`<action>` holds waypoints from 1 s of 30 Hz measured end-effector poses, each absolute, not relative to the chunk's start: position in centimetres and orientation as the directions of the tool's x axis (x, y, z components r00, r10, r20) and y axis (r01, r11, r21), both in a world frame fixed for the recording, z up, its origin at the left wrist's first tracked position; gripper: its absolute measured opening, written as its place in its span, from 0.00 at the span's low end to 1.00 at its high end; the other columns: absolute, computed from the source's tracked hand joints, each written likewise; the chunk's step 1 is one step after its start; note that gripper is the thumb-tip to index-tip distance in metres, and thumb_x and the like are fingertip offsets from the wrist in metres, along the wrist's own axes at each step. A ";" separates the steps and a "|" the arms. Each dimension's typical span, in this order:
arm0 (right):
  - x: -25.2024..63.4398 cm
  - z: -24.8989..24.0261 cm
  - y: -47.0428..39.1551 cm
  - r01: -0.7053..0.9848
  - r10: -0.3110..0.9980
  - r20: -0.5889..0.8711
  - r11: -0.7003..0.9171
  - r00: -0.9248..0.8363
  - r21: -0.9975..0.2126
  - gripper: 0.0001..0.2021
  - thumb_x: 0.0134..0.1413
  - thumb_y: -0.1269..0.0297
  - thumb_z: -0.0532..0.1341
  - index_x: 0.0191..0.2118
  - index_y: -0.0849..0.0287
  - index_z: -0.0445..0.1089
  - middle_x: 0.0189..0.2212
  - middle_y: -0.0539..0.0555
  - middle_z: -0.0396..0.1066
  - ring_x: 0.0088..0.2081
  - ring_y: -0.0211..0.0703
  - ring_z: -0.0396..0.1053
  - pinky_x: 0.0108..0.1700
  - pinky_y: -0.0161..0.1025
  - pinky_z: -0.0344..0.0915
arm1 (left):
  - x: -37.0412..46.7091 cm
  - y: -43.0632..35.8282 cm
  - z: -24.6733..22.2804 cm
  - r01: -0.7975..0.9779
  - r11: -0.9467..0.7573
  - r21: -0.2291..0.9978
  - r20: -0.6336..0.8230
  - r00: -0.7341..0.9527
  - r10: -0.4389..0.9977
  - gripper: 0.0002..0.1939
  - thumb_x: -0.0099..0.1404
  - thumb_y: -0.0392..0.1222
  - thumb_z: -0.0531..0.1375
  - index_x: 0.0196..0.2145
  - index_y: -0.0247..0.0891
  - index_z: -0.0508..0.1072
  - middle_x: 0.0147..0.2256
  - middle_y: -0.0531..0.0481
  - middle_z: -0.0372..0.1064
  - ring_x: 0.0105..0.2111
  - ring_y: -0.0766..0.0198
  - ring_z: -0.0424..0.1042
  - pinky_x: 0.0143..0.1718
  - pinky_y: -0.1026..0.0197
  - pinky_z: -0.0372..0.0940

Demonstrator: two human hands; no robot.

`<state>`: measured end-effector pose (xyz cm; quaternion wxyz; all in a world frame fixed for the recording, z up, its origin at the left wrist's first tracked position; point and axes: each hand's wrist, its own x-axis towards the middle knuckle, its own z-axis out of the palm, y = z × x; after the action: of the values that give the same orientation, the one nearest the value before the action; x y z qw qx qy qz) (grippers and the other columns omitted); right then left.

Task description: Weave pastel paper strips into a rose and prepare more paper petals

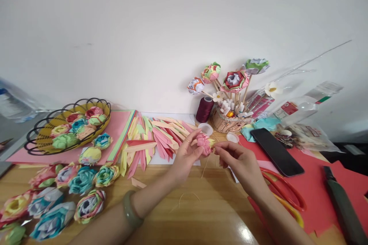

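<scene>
My left hand (185, 157) holds a pink paper flower (204, 144) between thumb and fingers, just right of the frame's middle. A yellow-green part shows on the flower's right side. There my right hand (237, 159) is closed in a pinch close to the flower; what its fingertips hold is too small to make out. A thin tan thread (204, 166) hangs below the flower. To the left of my left hand lies a pile of folded paper strips (163, 138) in pink, yellow, green and peach.
Finished paper flowers (83, 180) cover the left side, near a yellow basket (43, 138). Behind my hands stand a dark thread spool (204, 110) and a holder (230, 122) with flowers on sticks. A phone (276, 151), red paper (319, 187) and red-handled scissors (287, 191) lie right.
</scene>
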<state>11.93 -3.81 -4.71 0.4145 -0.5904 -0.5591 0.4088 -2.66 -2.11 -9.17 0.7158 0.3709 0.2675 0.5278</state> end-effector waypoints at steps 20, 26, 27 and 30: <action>11.7 -5.6 -4.0 0.693 0.764 0.601 0.566 -0.236 -0.447 0.03 0.51 0.72 0.57 0.31 0.61 0.68 0.22 0.51 0.69 0.20 0.34 0.65 0.23 0.31 0.64 | -2.6 -2.3 -8.8 -0.632 0.242 0.736 -0.011 0.347 0.938 0.21 0.56 0.41 0.61 0.48 0.45 0.67 0.41 0.50 0.65 0.38 0.65 0.66 0.43 0.56 0.63; 11.9 -5.5 -4.0 0.710 0.737 0.612 0.592 -0.287 -0.380 0.03 0.50 0.73 0.57 0.31 0.61 0.67 0.23 0.52 0.69 0.21 0.34 0.65 0.24 0.31 0.65 | -2.6 -2.3 -8.6 -0.626 0.258 0.736 -0.020 0.361 0.932 0.20 0.56 0.40 0.61 0.48 0.45 0.67 0.41 0.50 0.65 0.39 0.65 0.65 0.42 0.57 0.64; 11.9 -5.6 -4.0 0.714 0.733 0.616 0.594 -0.290 -0.370 0.03 0.50 0.73 0.57 0.31 0.61 0.67 0.23 0.51 0.69 0.22 0.34 0.65 0.24 0.31 0.65 | -2.6 -2.3 -8.6 -0.627 0.260 0.734 -0.018 0.365 0.931 0.20 0.57 0.39 0.61 0.48 0.45 0.67 0.41 0.50 0.65 0.39 0.65 0.65 0.42 0.57 0.64; 11.9 -5.7 -3.9 0.715 0.715 0.633 0.605 -0.295 -0.351 0.03 0.51 0.74 0.56 0.31 0.60 0.67 0.22 0.51 0.69 0.21 0.34 0.65 0.24 0.30 0.65 | -2.7 -2.3 -8.7 -0.626 0.259 0.736 -0.010 0.373 0.928 0.20 0.56 0.40 0.61 0.48 0.45 0.67 0.41 0.50 0.66 0.39 0.64 0.65 0.43 0.56 0.63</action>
<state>11.92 -3.91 -5.70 0.3938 -0.4442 -0.8047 0.0004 -2.69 -2.32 -8.70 0.7599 0.3303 0.2285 0.5112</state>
